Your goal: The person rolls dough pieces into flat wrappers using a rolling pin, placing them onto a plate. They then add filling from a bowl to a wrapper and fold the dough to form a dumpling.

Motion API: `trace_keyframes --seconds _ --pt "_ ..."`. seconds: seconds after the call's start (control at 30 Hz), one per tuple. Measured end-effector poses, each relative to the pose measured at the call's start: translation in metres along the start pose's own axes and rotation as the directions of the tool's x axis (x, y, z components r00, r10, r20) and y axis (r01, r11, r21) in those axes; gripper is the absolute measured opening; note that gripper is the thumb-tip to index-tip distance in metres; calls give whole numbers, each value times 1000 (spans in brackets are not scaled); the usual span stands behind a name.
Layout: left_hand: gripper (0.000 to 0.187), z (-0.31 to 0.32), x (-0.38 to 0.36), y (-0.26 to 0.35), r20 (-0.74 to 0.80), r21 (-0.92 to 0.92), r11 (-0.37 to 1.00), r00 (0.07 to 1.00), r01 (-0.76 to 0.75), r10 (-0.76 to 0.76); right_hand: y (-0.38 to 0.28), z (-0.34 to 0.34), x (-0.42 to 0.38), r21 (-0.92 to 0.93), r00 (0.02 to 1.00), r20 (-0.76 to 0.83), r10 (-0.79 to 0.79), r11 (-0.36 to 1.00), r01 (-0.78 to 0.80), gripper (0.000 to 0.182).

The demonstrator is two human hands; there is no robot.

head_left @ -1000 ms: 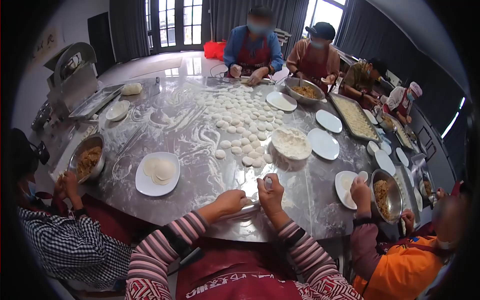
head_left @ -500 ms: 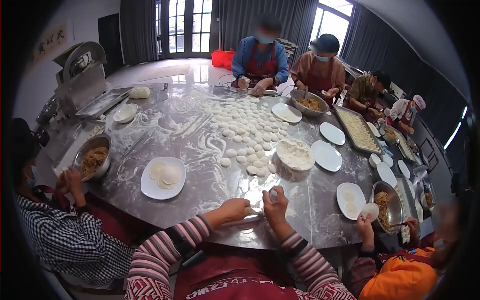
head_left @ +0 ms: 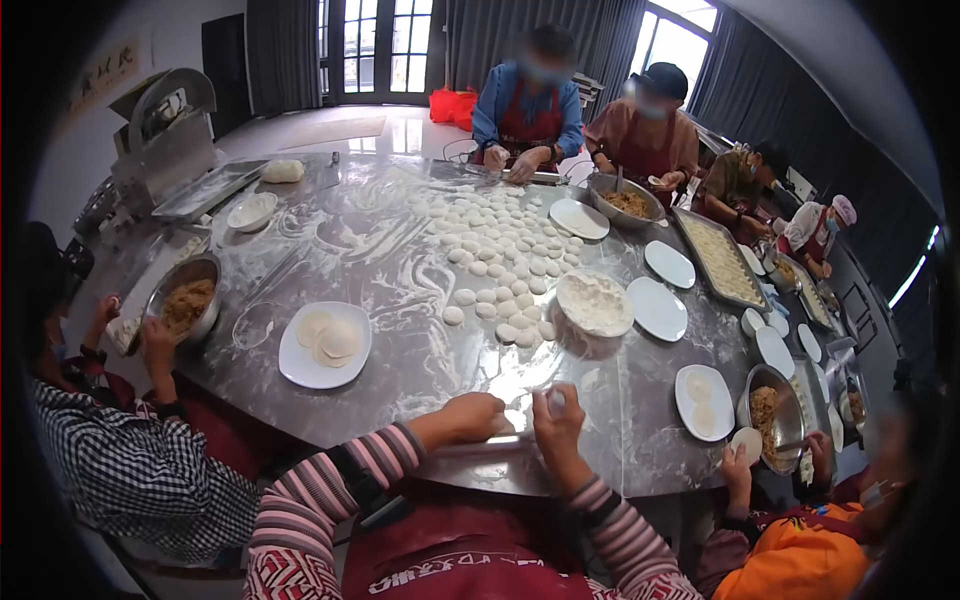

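Observation:
My left hand [head_left: 473, 416] is curled closed above the steel tabletop near its front edge, its fingertips hidden on the far side. My right hand [head_left: 558, 422] is a fist just beside it, with pale flour on the fingers. A pale rolling pin [head_left: 485, 444] lies low across the table by both hands, its right end running into my right hand. Whatever the left fingers hold is hidden by the hand. Beyond my hands, many small flattened dough rounds [head_left: 505, 295] cover the floury table, beside a bowl of flour [head_left: 596, 304].
Round wrappers lie on a left plate [head_left: 325, 345] and a right plate [head_left: 703, 402]. Filling bowls stand left [head_left: 188, 298] and right [head_left: 774, 415], each near a seated person. White plates and a dumpling tray [head_left: 722, 258] line the right side. Several people work around the table.
My hands stay close together, with the right slightly lower. The person at left has spread their hands apart around the filling bowl. The right person's hand with a wrapper has dropped a little.

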State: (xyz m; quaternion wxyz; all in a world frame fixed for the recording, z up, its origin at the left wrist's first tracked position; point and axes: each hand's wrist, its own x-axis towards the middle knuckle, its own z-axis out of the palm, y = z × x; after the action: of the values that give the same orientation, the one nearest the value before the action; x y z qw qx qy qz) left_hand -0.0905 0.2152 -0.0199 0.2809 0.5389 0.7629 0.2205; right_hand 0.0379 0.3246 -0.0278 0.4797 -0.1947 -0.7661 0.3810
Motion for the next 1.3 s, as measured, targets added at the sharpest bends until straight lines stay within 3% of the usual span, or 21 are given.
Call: trace_keyframes --seconds 0.07,0.1,0.13,0.17,0.27,0.4,0.47,0.5,0.53,0.6,0.7,0.77,0.8,0.87,0.93,1.03,1.1,1.13,1.17,1.27,1.3 --pt "24 5 -2 -13 22 63 997 999 -36 34 -9 -25 -24 -267 965 76 -252 927 264 17" --pt "23 8 -6 -20 -11 -58 998 1000 -22 21 -7 -29 -38 -268 964 79 -252 926 264 17" --pt "22 8 -7 -25 -43 -175 985 999 -13 6 -5 -32 -50 -87 997 34 -66 994 68 16" --pt "21 -2 -17 -17 20 -141 990 999 -23 26 -8 -31 -53 105 991 23 128 986 -130 16" --pt "21 -10 -21 -4 26 -105 993 999 49 -46 4 -6 -12 -55 1000 -20 -16 998 15 15" --pt "26 -7 -3 -19 -31 -55 994 995 92 -94 6 22 24 -60 999 -10 -43 997 42 19" --pt "22 -8 -9 -19 -33 -49 996 996 76 -78 6 4 0 90 998 8 68 994 -68 19" --pt "22 -7 -8 -24 -12 -70 995 997 77 -79 17 -11 -21 63 988 52 145 987 -148 19" --pt "22 -6 -5 -28 2 -91 993 997 76 -76 18 -22 -38 10 998 55 0 1000 -1 17" --pt "22 -5 -5 -30 11 -123 989 996 87 -86 0 -37 -59 83 994 28 106 991 -107 21" --pt "23 -5 -8 -14 16 -72 989 992 125 -124 -4 -40 -65 82 992 38 120 989 -123 22" --pt "25 1 -16 -1 -85 64 988 987 144 -138 1 -38 -60 82 993 26 113 990 -115 21" --pt "26 17 -15 -18 -216 67 998 976 16 -1 5 -34 -57 77 994 14 112 991 -113 21" --pt "24 16 -23 -28 -335 -192 979 942 -73 5 12 -31 -54 127 994 18 106 986 -108 20" --pt "23 -19 -46 -37 -379 -236 971 923 -32 -62 13 -32 -52 84 997 72 -6 997 0 19" --pt "25 -82 -78 -85 -387 -348 933 893 88 -229 9 -35 -51 98 995 101 -23 995 13 19" --pt "28 -123 -94 -141 -472 -289 955 859 64 -200 6 -37 -47 81 993 102 -56 996 48 18" --pt "30 -138 -95 -164 -571 -111 953 767 282 -293 6 -37 -49 62 989 119 -83 995 76 18" --pt "34 -152 -99 -163 -667 -53 889 646 454 -370 9 -37 -54 110 993 84 88 989 -97 24" --pt "45 -178 -66 -154 -688 1 832 604 555 -402 2 -37 -50 109 995 83 61 992 -70 26" --pt "51 -173 -41 -176 -700 58 859 634 509 -328 3 -38 -50 100 994 96 56 993 -66 27"
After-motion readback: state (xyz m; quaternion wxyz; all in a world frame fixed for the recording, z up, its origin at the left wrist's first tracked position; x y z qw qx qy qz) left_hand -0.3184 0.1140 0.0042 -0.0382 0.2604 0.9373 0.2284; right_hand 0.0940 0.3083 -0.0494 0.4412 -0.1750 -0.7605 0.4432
